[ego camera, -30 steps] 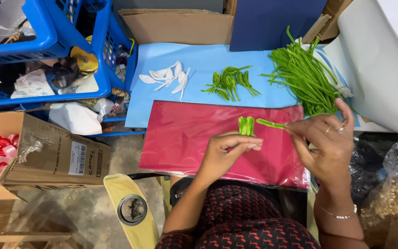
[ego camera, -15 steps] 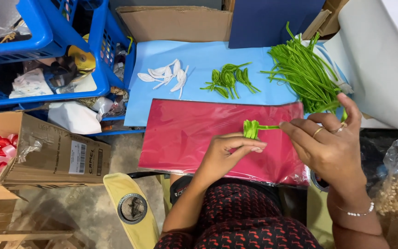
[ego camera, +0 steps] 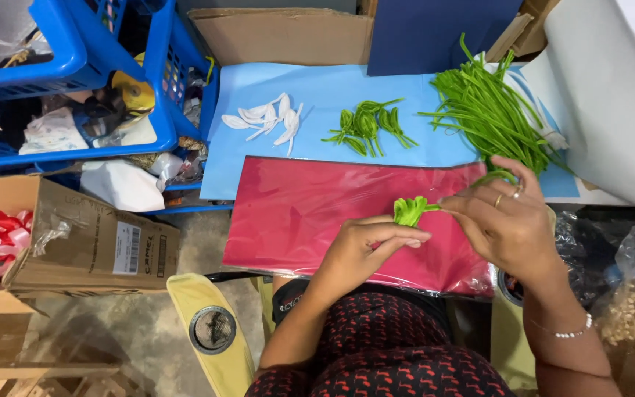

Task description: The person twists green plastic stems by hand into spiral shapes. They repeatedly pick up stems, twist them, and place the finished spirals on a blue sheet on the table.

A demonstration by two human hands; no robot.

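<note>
Over the red sheet [ego camera: 310, 213], the left hand [ego camera: 358, 254] and right hand [ego camera: 505, 220] pinch a folded green leaf strip [ego camera: 408, 210], whose loops could spring open if either grip loosens.

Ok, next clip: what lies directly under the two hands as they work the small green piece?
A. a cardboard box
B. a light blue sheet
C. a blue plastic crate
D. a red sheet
D: the left hand and right hand pinch the small green piece above the red sheet; the light blue sheet lies farther away, bearing the white petals and loose green strips.
</note>
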